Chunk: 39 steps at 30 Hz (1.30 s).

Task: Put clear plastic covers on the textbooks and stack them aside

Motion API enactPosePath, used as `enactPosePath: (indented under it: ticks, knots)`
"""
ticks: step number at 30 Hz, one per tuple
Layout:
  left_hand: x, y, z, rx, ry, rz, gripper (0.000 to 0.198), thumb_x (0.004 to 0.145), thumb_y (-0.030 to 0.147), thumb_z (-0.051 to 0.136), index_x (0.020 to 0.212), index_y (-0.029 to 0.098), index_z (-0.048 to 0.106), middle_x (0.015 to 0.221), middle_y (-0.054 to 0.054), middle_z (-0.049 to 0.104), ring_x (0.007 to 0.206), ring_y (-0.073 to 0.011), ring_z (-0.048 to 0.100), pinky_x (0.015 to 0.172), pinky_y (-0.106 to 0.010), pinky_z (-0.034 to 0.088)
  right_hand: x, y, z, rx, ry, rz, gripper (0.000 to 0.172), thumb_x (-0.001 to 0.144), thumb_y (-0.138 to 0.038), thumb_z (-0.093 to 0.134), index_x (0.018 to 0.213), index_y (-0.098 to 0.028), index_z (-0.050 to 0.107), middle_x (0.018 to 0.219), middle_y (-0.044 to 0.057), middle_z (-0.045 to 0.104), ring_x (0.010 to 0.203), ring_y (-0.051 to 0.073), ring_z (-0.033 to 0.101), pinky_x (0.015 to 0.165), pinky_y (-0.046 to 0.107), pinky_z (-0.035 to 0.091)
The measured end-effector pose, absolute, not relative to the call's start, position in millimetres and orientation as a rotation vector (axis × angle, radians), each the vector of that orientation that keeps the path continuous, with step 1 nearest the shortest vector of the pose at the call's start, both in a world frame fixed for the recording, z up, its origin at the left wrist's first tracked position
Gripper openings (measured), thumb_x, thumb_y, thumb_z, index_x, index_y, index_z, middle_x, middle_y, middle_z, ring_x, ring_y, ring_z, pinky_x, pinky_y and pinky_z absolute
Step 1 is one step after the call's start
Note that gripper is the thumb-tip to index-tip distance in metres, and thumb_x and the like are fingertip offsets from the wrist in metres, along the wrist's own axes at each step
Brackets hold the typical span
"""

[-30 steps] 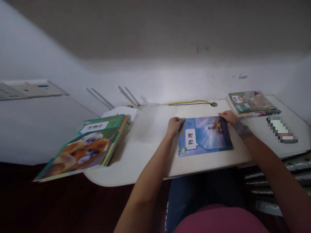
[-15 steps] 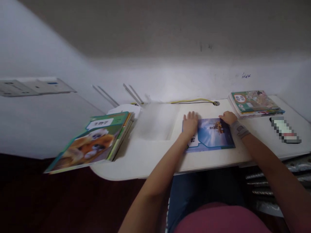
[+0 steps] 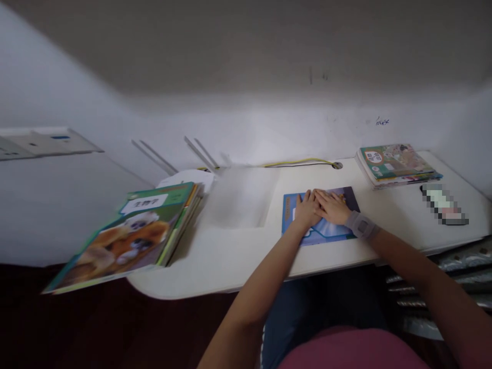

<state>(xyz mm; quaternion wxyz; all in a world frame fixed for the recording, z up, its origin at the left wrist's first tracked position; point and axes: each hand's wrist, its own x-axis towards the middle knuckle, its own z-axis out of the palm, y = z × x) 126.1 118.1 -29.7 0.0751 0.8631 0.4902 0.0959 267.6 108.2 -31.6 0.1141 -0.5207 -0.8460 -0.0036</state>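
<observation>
A blue textbook (image 3: 334, 230) lies flat on the white desk in front of me, its cover partly hidden by my hands. My left hand (image 3: 307, 211) rests open and flat on the middle of the cover. Beside it, touching at the fingers, my right hand (image 3: 333, 207) also lies flat on the cover, fingers stretched out. A grey band circles my right wrist. Neither hand grips anything.
At the left, a stack of books topped by a biology textbook (image 3: 134, 236) overhangs the desk edge. Another book stack (image 3: 397, 164) and a phone (image 3: 444, 205) lie at the right. A transparent sheet (image 3: 244, 197) is left of the textbook; a yellow cable (image 3: 300, 162) runs along the wall.
My right hand has left the book's far right corner and moved left onto the cover, next to my left hand. My left hand has slid a little toward the middle. The view has shifted slightly.
</observation>
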Motion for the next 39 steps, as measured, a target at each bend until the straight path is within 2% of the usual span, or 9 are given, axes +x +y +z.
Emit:
enactPosePath:
  ticks: [4,10,15,22,25,28,30,34,39]
  knots:
    - [112,126,-33,2.520,1.579,0.345,0.057,0.092,0.042,0.027,0.142,0.015,0.032,0.147,-0.015,0.032,0.136,-0.0320,0.025,0.108,-0.054,0.012,298,112,-41,-1.599,-2.510,-0.078,0.064,0.092,-0.053,0.029,0.139,-0.009,0.036,0.146,0.017,0.034,0.135,0.029,0.029,0.107,0.047,0.023]
    - [80,134,-34,2.395,1.816,0.417,0.054,0.091,0.043,0.029,0.134,0.014,0.042,0.142,-0.017,0.040,0.132,-0.0331,0.029,0.106,-0.051,0.019,342,118,-44,-1.751,-2.405,-0.108,0.063,0.092,-0.048,0.031,0.137,-0.004,0.038,0.145,0.018,0.036,0.135,0.029,0.028,0.106,0.042,0.026]
    - [68,130,-31,2.338,1.903,0.497,0.048,0.090,0.041,0.031,0.123,0.012,0.051,0.126,-0.020,0.050,0.119,-0.0329,0.042,0.100,-0.045,0.028,341,112,-50,-1.828,-2.303,-0.122,0.063,0.092,-0.049,0.030,0.137,-0.005,0.037,0.145,0.019,0.034,0.135,0.030,0.029,0.106,0.043,0.026]
    - [68,150,-23,2.205,1.926,0.571,0.049,0.085,0.052,0.039,0.106,0.012,0.059,0.116,-0.022,0.055,0.117,-0.0375,0.042,0.096,-0.048,0.029,341,114,-56,-1.864,-2.259,-0.139,0.063,0.092,-0.051,0.031,0.137,-0.007,0.038,0.145,0.019,0.035,0.133,0.030,0.032,0.104,0.045,0.027]
    - [66,168,-18,2.093,1.904,0.600,0.045,0.079,0.055,0.048,0.089,0.014,0.063,0.105,-0.021,0.061,0.112,-0.0376,0.048,0.093,-0.046,0.032,340,115,-57,-1.858,-2.257,-0.140,0.062,0.092,-0.050,0.032,0.136,-0.007,0.039,0.144,0.019,0.036,0.132,0.031,0.034,0.104,0.045,0.028]
    - [59,180,-13,1.935,1.850,0.635,0.036,0.075,0.052,0.055,0.072,0.017,0.062,0.087,-0.017,0.065,0.098,-0.0336,0.057,0.083,-0.039,0.039,338,114,-57,-1.856,-2.249,-0.135,0.063,0.091,-0.049,0.033,0.135,-0.005,0.040,0.143,0.020,0.037,0.131,0.031,0.034,0.104,0.045,0.028]
    - [50,179,-11,1.812,1.806,0.700,0.031,0.076,0.048,0.055,0.075,0.018,0.061,0.082,-0.013,0.066,0.090,-0.0287,0.060,0.077,-0.035,0.041,337,114,-56,-1.857,-2.243,-0.127,0.063,0.091,-0.050,0.033,0.135,-0.005,0.040,0.143,0.019,0.038,0.131,0.031,0.034,0.104,0.046,0.028]
    - [27,153,-11,1.531,1.661,0.780,0.031,0.079,0.044,0.052,0.094,0.017,0.057,0.072,-0.006,0.064,0.069,-0.0192,0.061,0.062,-0.029,0.044,335,113,-54,-1.858,-2.227,-0.091,0.062,0.091,-0.050,0.034,0.135,-0.007,0.040,0.144,0.018,0.037,0.131,0.031,0.034,0.104,0.046,0.027]
    - [14,97,-15,1.268,1.384,0.692,0.028,0.073,0.043,0.060,0.079,0.017,0.055,0.059,-0.001,0.059,0.048,-0.0132,0.054,0.044,-0.023,0.041,334,112,-53,-1.831,-2.196,0.003,0.062,0.090,-0.049,0.037,0.136,-0.008,0.040,0.144,0.018,0.036,0.132,0.033,0.032,0.105,0.049,0.025]
